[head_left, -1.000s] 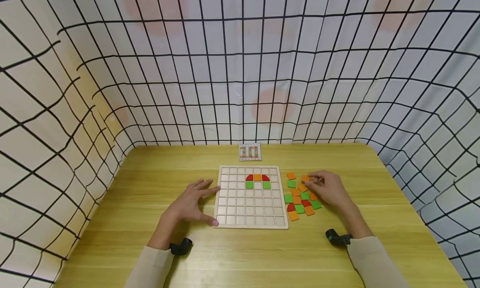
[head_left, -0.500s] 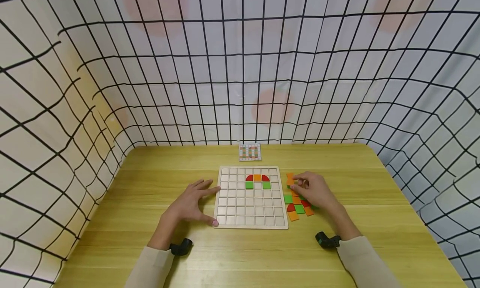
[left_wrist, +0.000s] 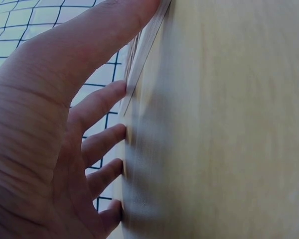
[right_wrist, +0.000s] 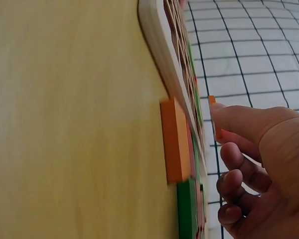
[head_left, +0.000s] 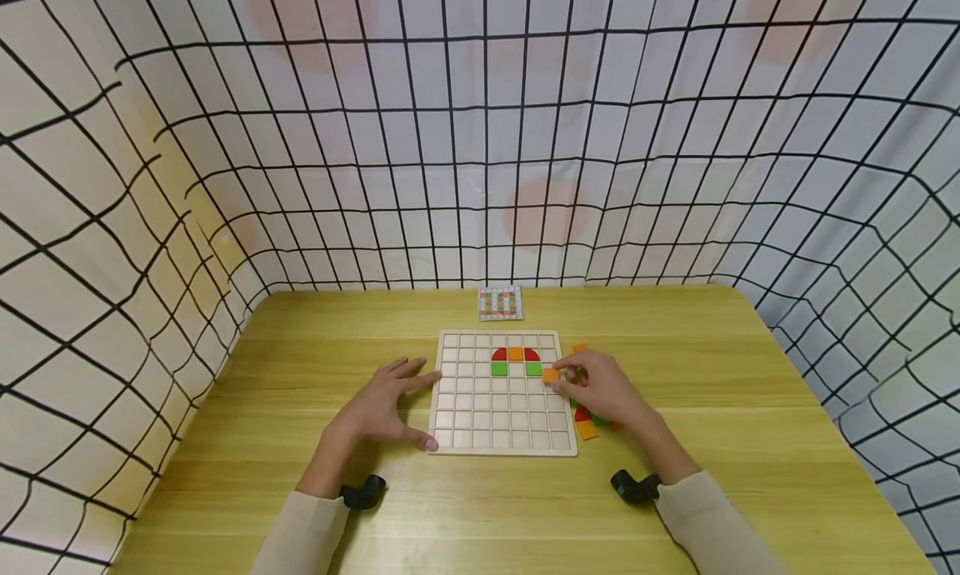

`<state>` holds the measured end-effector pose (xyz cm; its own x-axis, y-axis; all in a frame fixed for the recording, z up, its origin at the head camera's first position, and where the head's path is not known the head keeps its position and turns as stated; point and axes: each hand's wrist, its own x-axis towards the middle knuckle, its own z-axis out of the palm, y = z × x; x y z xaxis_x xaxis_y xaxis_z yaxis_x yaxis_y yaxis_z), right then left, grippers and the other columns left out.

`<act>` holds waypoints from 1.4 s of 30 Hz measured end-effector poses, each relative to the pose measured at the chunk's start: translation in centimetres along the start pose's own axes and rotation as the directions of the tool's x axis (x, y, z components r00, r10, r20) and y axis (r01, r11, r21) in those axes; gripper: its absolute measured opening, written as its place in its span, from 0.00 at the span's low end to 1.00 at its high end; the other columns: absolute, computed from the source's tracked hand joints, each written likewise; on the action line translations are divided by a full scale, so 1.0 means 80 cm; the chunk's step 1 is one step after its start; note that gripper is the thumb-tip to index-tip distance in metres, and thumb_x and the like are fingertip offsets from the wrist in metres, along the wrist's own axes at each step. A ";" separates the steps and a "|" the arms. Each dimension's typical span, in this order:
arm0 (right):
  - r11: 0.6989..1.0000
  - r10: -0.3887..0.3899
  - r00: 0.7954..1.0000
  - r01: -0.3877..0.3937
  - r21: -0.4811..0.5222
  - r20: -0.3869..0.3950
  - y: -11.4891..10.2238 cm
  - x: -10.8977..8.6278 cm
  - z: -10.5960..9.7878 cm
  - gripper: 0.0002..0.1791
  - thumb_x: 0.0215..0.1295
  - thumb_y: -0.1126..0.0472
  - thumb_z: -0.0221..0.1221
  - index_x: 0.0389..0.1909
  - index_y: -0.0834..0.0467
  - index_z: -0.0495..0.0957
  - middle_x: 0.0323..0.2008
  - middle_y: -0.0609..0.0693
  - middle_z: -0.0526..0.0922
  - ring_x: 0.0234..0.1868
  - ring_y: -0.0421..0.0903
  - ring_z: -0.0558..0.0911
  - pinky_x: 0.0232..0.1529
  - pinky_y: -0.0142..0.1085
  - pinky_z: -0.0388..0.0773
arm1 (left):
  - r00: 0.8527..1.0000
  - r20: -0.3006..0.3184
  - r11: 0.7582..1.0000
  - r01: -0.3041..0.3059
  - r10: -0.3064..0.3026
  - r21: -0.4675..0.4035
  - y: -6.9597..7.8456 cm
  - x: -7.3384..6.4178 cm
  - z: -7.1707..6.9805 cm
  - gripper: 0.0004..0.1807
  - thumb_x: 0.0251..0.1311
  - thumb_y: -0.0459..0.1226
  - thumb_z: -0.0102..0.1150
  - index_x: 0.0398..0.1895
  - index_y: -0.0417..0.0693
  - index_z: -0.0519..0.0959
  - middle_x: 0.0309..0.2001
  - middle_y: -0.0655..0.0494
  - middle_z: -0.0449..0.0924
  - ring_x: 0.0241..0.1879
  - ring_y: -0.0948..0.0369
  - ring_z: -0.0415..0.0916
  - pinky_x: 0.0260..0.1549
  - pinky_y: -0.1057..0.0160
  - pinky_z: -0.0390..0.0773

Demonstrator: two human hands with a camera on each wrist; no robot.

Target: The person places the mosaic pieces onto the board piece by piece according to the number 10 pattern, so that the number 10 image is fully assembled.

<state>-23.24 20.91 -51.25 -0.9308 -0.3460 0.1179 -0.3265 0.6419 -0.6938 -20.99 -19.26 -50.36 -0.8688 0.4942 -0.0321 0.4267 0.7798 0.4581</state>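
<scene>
A wooden grid board (head_left: 480,425) lies in the middle of the table. Two red quarter-round tiles flank an orange tile (head_left: 515,354) on it, with a green tile (head_left: 498,367) under each red one. My right hand (head_left: 603,387) pinches an orange square tile (head_left: 551,375) above the board's right edge; in the right wrist view this tile (right_wrist: 212,107) is off the surface. My left hand (head_left: 378,404) is spread at the board's left side, thumb and index finger touching its edge. The left wrist view shows these fingers (left_wrist: 102,104) extended.
Loose orange, green and red tiles (head_left: 587,430) lie right of the board, partly hidden beneath my right hand. A small pattern card (head_left: 500,303) lies behind the board. A black grid net (head_left: 480,183) surrounds the table's back and sides.
My right hand has taken an orange tile from the loose pile and carried it left over the board's right edge. My left hand has stayed in place.
</scene>
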 end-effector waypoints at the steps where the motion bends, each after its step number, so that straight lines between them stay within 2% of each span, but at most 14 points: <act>1: 1.000 0.000 1.000 0.000 0.006 0.004 -0.002 0.000 0.002 0.13 0.65 0.58 0.70 0.49 0.57 0.87 0.29 0.45 0.77 0.25 0.41 0.68 0.28 0.30 0.67 | 1.000 -0.001 1.000 -0.002 0.002 -0.002 0.000 0.000 0.000 0.61 0.32 0.71 0.78 0.76 0.64 0.69 0.81 0.47 0.56 0.81 0.38 0.47 0.73 0.27 0.52; 6: 1.000 0.000 1.000 0.000 0.017 0.028 -0.009 0.001 0.011 0.13 0.65 0.58 0.70 0.49 0.55 0.87 0.31 0.44 0.77 0.27 0.42 0.70 0.29 0.31 0.68 | 1.000 -0.006 1.000 -0.009 0.009 0.002 0.001 0.001 -0.001 0.61 0.32 0.71 0.78 0.76 0.64 0.69 0.81 0.47 0.56 0.81 0.37 0.47 0.73 0.27 0.54; 12: 1.000 -0.016 0.999 0.017 -0.016 0.038 -0.011 0.002 0.019 0.14 0.66 0.56 0.70 0.50 0.55 0.87 0.30 0.43 0.77 0.28 0.41 0.70 0.29 0.31 0.67 | 1.000 -0.003 1.000 -0.010 0.010 0.003 0.000 0.001 0.000 0.61 0.32 0.71 0.78 0.76 0.63 0.69 0.81 0.46 0.56 0.81 0.37 0.48 0.72 0.26 0.56; 26: 0.996 -0.063 0.998 0.064 -0.068 0.014 -0.015 0.006 0.024 0.14 0.64 0.56 0.69 0.48 0.56 0.89 0.28 0.41 0.75 0.27 0.40 0.70 0.29 0.30 0.67 | 1.000 0.004 1.000 0.005 -0.005 -0.001 0.001 0.001 -0.001 0.61 0.32 0.71 0.78 0.76 0.65 0.69 0.82 0.48 0.56 0.81 0.38 0.47 0.72 0.27 0.55; 34: 0.996 -0.053 0.998 0.054 -0.069 0.013 -0.019 0.006 0.023 0.14 0.64 0.56 0.70 0.49 0.56 0.89 0.28 0.42 0.75 0.27 0.40 0.69 0.28 0.30 0.66 | 1.000 0.002 1.000 0.001 -0.001 -0.002 0.001 0.002 -0.003 0.61 0.32 0.71 0.78 0.76 0.65 0.69 0.82 0.49 0.56 0.81 0.38 0.46 0.73 0.28 0.54; 42: 0.999 -0.038 0.999 0.038 -0.007 -0.005 -0.012 0.002 0.015 0.14 0.66 0.57 0.70 0.50 0.56 0.88 0.30 0.43 0.78 0.26 0.41 0.70 0.28 0.30 0.67 | 1.000 0.007 1.000 0.000 0.000 -0.001 0.000 0.001 -0.002 0.61 0.33 0.71 0.78 0.76 0.65 0.69 0.82 0.48 0.55 0.81 0.38 0.46 0.74 0.28 0.51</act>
<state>-22.88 19.38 -51.40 -0.9186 -0.3667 0.1475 -0.3626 0.6331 -0.6839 -21.09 -19.31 -50.25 -0.8670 0.4969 -0.0382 0.4264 0.7793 0.4592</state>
